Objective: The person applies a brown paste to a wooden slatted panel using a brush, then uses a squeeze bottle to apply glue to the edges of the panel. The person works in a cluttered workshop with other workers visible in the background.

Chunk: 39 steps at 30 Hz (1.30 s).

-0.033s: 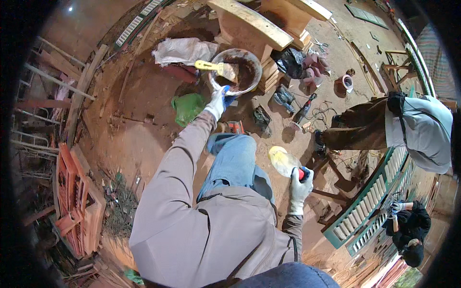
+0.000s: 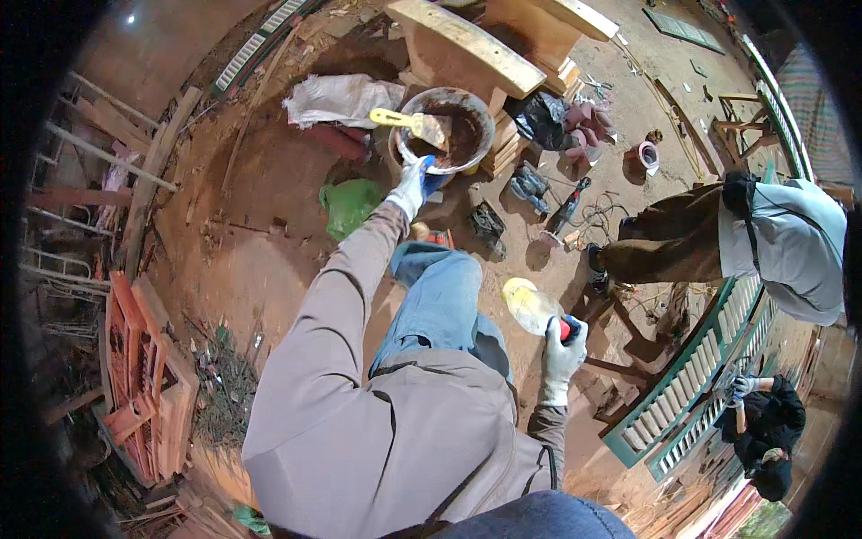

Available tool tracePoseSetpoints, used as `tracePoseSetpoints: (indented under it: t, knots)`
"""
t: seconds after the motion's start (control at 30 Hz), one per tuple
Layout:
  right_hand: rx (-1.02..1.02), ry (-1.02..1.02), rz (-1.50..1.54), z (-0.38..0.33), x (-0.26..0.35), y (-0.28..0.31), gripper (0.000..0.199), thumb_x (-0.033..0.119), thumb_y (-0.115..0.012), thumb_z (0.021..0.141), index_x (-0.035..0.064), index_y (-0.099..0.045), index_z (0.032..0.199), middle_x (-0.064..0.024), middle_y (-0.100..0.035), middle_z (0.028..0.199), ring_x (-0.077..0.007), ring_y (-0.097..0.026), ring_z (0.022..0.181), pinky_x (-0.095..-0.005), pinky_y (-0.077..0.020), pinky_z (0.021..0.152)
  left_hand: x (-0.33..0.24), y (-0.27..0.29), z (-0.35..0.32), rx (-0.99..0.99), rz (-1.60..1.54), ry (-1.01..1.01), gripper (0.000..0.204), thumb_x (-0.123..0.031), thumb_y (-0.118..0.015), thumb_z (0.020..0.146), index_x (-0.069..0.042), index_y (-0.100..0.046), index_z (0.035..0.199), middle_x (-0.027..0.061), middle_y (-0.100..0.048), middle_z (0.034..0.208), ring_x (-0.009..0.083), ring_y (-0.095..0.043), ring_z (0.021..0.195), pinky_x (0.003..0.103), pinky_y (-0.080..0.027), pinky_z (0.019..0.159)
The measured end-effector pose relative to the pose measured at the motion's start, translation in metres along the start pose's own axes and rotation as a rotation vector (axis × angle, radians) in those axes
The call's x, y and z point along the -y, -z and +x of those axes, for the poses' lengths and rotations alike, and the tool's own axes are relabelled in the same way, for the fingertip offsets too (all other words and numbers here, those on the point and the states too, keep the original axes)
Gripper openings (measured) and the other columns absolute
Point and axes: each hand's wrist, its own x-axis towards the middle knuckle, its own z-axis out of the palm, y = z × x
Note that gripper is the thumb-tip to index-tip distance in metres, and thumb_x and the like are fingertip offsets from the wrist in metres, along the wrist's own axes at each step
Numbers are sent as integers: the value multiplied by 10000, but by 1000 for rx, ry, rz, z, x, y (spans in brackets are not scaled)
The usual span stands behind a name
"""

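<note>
while the gloved left hand (image 2: pixel 411 187) is gripping the rim of the bowl (image 2: pixel 446 128) of brown paste on the ground (yellow-handled scraper (image 2: pixel 415 121) resting inside), the right hand (image 2: pixel 564 346), fingers clenched round a red-capped bottle (image 2: pixel 532 307), is best keeping it level.

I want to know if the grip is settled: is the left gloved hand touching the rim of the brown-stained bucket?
Touching. The head view shows the left hand gripping the near rim of the bucket.

The left hand (image 2: pixel 411 187) covers part of the bucket (image 2: pixel 446 131) rim. The right hand (image 2: pixel 562 349) hides the bottle (image 2: pixel 532 308) cap end — small tools (image 2: pixel 528 187) look too blurry to tell.
</note>
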Motion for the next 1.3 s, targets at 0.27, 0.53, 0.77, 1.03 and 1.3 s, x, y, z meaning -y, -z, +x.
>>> tracePoseSetpoints:
  t: [0.27, 0.53, 0.77, 1.03, 1.3]
  knots:
    - [-238, -87, -51, 62, 29, 8, 344, 198, -741, 901, -14, -576, 1116, -108, -630, 1059, -175, -574, 964, -303, -483, 880, 12, -176, 177, 51, -140, 123, 164, -209, -655, 915, -89, -598, 1012, 93, -670, 903, 272, -703, 797, 416, -636, 676]
    - [-349, -313, -159, 145, 60, -51, 409, 276, -778, 874, -7, -543, 1052, -103, -599, 980, -201, -560, 889, -341, -488, 834, 47, -210, 305, -103, -153, 140, 121, -167, -652, 951, -115, -560, 1009, 49, -615, 855, 221, -665, 725, 370, -615, 643]
    - [-307, -316, -87, 227, 137, -101, 352, 245, -777, 886, -5, -553, 993, -81, -590, 907, -159, -538, 829, -308, -488, 772, -10, -274, 181, 84, 119, 320, 395, -361, -736, 915, -103, -597, 1180, 29, -639, 949, 187, -574, 721, 301, -532, 709]
    - [-225, -189, 54, 280, 191, -122, 254, 154, -765, 894, -3, -574, 953, -62, -637, 802, -112, -560, 719, -281, -502, 665, -44, -326, 48, 1308, 1058, -716, 866, -305, -868, 673, -66, -472, 1405, 185, -604, 1192, 376, -606, 1071, 438, -489, 913]
    - [-114, 144, -216, 287, 194, -89, 194, 125, -767, 873, 36, -611, 947, -83, -574, 649, -150, -517, 531, -287, -424, 521, -40, -331, 19, 1325, 1130, -503, 776, -257, -847, 709, -72, -476, 1365, 164, -597, 1265, 368, -600, 1152, 445, -490, 961]
